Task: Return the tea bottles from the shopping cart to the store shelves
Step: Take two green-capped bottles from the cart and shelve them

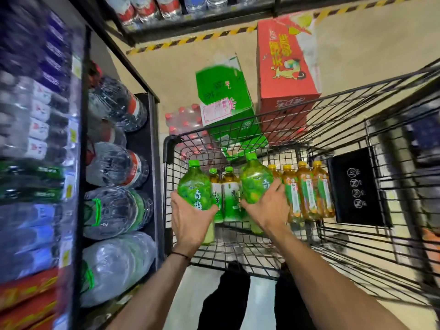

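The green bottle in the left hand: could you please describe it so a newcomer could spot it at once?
Find the wire cart, then its left wall beside the shelves. The fat green bottle there, gripped by the left hand, is the leftmost; its twin is in the right hand, and the bottles between are slimmer.
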Demonstrator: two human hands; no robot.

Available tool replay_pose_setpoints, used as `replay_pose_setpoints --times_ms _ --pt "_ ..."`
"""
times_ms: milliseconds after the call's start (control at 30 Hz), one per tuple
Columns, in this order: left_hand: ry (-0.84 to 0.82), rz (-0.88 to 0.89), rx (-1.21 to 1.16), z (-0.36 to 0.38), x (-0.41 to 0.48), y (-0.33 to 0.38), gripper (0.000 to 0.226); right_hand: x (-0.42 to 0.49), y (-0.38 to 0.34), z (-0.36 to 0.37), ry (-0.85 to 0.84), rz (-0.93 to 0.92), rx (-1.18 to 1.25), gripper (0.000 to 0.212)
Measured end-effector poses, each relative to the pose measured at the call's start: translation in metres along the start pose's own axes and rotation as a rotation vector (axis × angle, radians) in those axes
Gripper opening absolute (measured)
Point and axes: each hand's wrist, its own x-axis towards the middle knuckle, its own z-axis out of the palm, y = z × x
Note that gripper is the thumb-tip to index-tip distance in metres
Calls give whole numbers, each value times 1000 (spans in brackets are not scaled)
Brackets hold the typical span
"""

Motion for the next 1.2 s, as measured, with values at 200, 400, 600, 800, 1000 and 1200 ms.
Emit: replay_pose_setpoints --times_ms 200,400,600,800,1000,1200 --pt "40 18 -31 -38 -33 29 113 -22 10 -59 21 -62 62 103" --pt "151 -56 -131 -72 -69 63 117 -38 20 -125 33 -107 60 110" --pt "252 -57 -268 -100 -111 93 129 -56 19 -184 36 -212 140 106" --pt "386 -96 -329 -135 -162 106 108 -73 -7 -224 95 -353 154 113" --pt "549 -165 -410 -179 -211 85 114 -108 -52 -243 116 -528 171 121" --pt "755 -234 -487 -215 -262 38 99 -164 -91 -237 54 -721 182 123"
